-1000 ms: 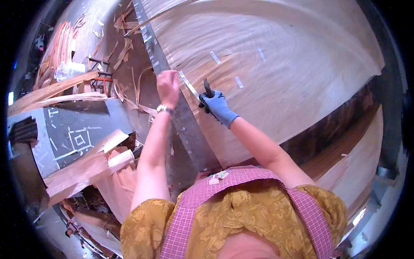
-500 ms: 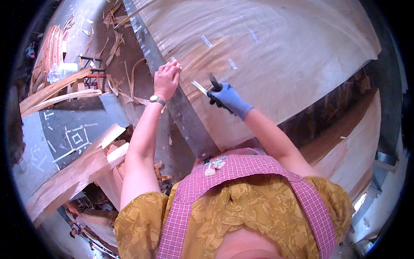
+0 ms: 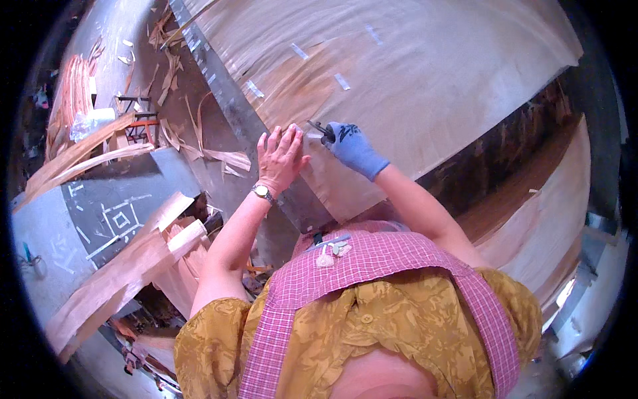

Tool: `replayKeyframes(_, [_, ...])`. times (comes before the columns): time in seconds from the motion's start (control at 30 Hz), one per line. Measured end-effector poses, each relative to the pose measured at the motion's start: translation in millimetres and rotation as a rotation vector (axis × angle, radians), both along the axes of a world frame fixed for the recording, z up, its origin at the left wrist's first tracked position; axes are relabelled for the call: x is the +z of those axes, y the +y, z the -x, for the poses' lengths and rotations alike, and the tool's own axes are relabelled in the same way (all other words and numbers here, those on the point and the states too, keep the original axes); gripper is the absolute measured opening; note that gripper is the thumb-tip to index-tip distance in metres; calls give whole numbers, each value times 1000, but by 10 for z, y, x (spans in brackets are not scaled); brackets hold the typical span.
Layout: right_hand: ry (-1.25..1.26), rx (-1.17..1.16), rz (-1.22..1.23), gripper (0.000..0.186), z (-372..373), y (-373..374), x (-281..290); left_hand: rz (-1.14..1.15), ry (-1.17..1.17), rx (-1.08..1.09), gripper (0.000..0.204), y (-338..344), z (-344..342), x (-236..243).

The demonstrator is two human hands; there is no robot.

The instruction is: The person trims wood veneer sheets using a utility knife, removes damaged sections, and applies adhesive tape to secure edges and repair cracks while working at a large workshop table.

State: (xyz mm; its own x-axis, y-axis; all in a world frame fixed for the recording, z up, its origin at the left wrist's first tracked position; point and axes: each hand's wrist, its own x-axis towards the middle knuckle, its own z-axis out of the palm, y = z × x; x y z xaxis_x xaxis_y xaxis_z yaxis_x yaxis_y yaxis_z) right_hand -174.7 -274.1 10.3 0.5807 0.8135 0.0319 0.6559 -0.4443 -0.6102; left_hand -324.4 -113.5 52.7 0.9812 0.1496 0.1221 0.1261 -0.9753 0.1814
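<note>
A large pale wood veneer sheet (image 3: 425, 100) lies in front of me, with several short whitish tape strips (image 3: 341, 82) stuck on it. My left hand (image 3: 282, 159), bare with a wristwatch, rests with fingers stretched out at the sheet's left edge, over the grey metal strip (image 3: 229, 110). Close to its fingertips, my right hand (image 3: 357, 149), in a blue and black glove, is closed around a dark blade-like hand tool (image 3: 318, 126). A small pale strip (image 3: 313, 135) shows beside the tool; whether the right fingers hold it, I cannot make out.
At the left is a grey tabletop (image 3: 46, 226) with a dark panel (image 3: 106, 209) bearing white tape marks. Long veneer offcuts (image 3: 126, 272) lie near it. Scraps (image 3: 171, 76) litter the brown surface beyond the metal strip. More veneer (image 3: 538, 213) lies at the right.
My left hand has come nearer to me and rightward along the edge, uncovering a tape strip. My right hand has turned, and the long white strip beside its tool no longer shows at full length.
</note>
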Motion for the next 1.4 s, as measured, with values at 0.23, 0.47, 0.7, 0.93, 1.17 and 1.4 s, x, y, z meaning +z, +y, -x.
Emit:
replayKeyframes(0.23, [1245,-201,-118,33,-228,-677,1076,103,-46,83,37,-141,-295,22])
replayKeyframes(0.47, [1416,-103,-371,24,39,-1460,1475,258,-408,481,43,-1172,-1918,-60])
replayKeyframes(0.7, [751,-528,-225,52,-398,-2878,1273,604,-482,387,40,-2933,-3349,44])
replayKeyframes(0.93, [806,-1062,-225,37,-36,-4924,-665,100,-201,-203,52,-4078,-4476,-247])
replayKeyframes(1.17, [820,-1079,549,29,1006,-6479,-2005,-274,-224,-276,55,-3878,-4829,-960])
replayKeyframes(1.4, [1175,-1226,407,28,1490,-6459,-3302,-120,-210,-397,47,-3950,-4795,-971])
